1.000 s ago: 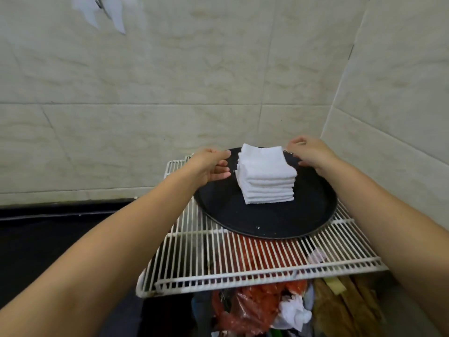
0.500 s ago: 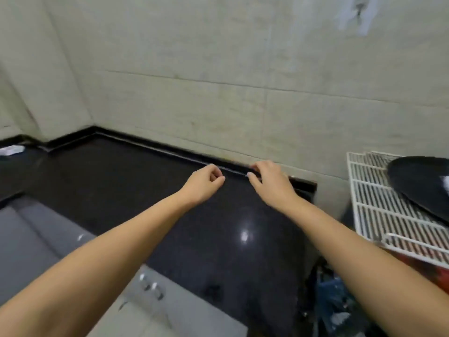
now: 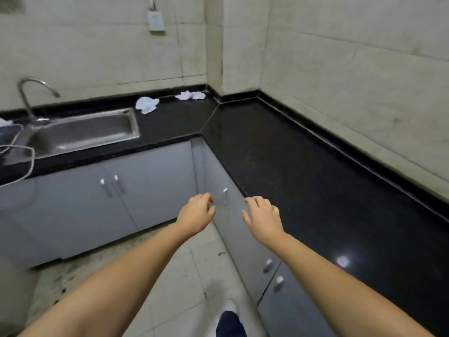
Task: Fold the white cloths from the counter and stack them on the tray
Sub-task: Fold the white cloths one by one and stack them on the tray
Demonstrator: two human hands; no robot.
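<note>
While outstretched, left hand (image 3: pixel 195 215), right hand (image 3: pixel 263 218), loosely curled, empty

A steel sink (image 3: pixel 80 132) is sitting in the counter's left run, its curved tap (image 3: pixel 29 93) rising behind it. White cables (image 3: pixel 21 164) are trailing over the left edge. Grey cabinets (image 3: pixel 116 198) are standing below. A white socket (image 3: pixel 155 20) is hanging on the tiled wall (image 3: pixel 340 69).

Two crumpled cloths lie on the counter (image 3: pixel 279 152) near its far corner: one cloth (image 3: pixel 146 104) just right of the sink (image 3: pixel 82 133), the other cloth (image 3: pixel 191 95) further right against the wall. Cabinets (image 3: pixel 136 188) stand beneath the counter.
</note>
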